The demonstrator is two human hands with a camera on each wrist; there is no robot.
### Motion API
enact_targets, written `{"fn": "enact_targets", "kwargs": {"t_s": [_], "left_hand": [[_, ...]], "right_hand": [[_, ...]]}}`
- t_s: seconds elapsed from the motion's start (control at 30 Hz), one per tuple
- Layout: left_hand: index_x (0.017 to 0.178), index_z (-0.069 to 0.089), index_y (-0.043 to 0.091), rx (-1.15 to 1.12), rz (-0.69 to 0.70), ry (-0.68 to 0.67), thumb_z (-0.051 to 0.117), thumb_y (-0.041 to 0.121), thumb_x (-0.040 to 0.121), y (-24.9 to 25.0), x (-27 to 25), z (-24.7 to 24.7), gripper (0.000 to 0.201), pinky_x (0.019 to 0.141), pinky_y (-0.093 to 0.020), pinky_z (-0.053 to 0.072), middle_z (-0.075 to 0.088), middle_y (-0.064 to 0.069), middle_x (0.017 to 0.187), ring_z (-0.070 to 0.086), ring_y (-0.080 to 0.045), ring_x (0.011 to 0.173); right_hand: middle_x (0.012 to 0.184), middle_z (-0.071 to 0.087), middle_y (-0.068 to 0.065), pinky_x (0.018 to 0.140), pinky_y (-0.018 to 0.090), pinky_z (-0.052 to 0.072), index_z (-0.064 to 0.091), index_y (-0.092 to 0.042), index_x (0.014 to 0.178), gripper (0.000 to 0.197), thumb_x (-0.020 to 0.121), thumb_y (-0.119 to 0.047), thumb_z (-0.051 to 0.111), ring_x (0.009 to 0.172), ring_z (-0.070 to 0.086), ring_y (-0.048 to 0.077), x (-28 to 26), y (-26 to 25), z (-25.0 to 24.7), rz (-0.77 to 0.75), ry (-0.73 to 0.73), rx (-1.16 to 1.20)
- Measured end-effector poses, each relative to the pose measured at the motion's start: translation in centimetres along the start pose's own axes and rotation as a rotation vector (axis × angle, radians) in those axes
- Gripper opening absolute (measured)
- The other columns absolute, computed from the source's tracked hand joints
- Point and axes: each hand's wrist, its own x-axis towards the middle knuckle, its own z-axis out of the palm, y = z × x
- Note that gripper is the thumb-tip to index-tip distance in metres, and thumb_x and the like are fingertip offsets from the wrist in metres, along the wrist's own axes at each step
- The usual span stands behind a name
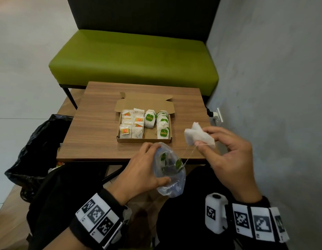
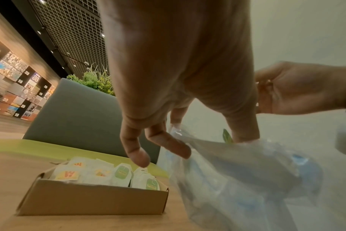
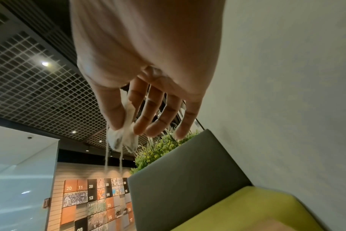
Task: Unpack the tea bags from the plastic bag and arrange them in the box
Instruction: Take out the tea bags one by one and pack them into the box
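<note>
The right hand [image 1: 226, 150] pinches two tea bags [image 1: 199, 136] just right of the box [image 1: 144, 140]; their strings trail into the plastic bag [image 1: 170, 175] gripped by the left hand [image 1: 138, 170]; I'd draw slowly so the tags slip free.

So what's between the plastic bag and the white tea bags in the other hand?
Thin strings stretch from the tea bags down to green tags in the plastic bag; the head view shows it.

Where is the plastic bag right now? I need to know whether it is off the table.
In the head view the plastic bag is held by the left hand at the table's near edge, just in front of the box.
</note>
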Motion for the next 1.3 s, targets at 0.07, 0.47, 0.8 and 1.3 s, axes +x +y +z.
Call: {"fn": "enact_targets", "kwargs": {"t_s": [0.07, 0.47, 0.8, 1.3], "left_hand": [[0.15, 0.025, 0.024, -0.004, 0.007, -0.008, 0.078, 0.061, 0.069, 0.1, 1.3, 0.1, 0.104, 0.098, -0.019, 0.037, 0.032, 0.013, 0.137, 0.041, -0.003, 0.115], [0.145, 0.036, 0.008, 0.101, -0.044, 0.018, 0.059, 0.01, 0.09, 3.9, 14.4, 1.5, 0.06, 0.101, -0.034, 0.041, 0.043, -0.013, 0.139, 0.047, -0.03, 0.126], [0.148, 0.03, 0.015, 0.141, -0.112, -0.018, 0.063, 0.01, 0.087, 0.6, 19.6, 4.3, 0.069, 0.098, -0.044, 0.05, 0.039, -0.015, 0.142, 0.055, -0.035, 0.118], [0.136, 0.05, 0.022, 0.151, 0.036, 0.263, 0.062, 0.027, 0.09, 1.3, 18.9, 2.3, 0.048, 0.085, -0.039, 0.055, 0.042, -0.003, 0.15, 0.063, -0.024, 0.109]], "right_hand": [[0.098, 0.071, -0.009, 0.08, 0.012, 0.049, 0.073, -0.018, 0.088, 0.016, 0.079, -0.007, 0.08, 0.093, 0.067, 0.001, 1.5, -0.7, -0.8, -0.041, 0.046, -0.028], [0.087, 0.071, -0.002, 0.069, 0.01, 0.045, 0.066, -0.019, 0.071, 0.016, 0.08, -0.013, 0.078, 0.077, 0.064, 0.009, 7.6, 5.0, -3.1, 0.042, 0.23, -0.297], [0.073, 0.069, -0.004, 0.06, 0.029, 0.048, 0.076, -0.017, 0.083, 0.011, 0.079, -0.027, 0.077, 0.067, 0.063, 0.014, 9.7, 11.2, -0.5, 0.316, 0.189, -0.418], [0.056, 0.065, -0.005, 0.051, 0.026, 0.047, 0.069, -0.018, 0.061, 0.021, 0.076, -0.023, 0.083, 0.052, 0.062, 0.01, 10.2, 11.9, 1.4, 0.495, 0.066, -0.339]]}}
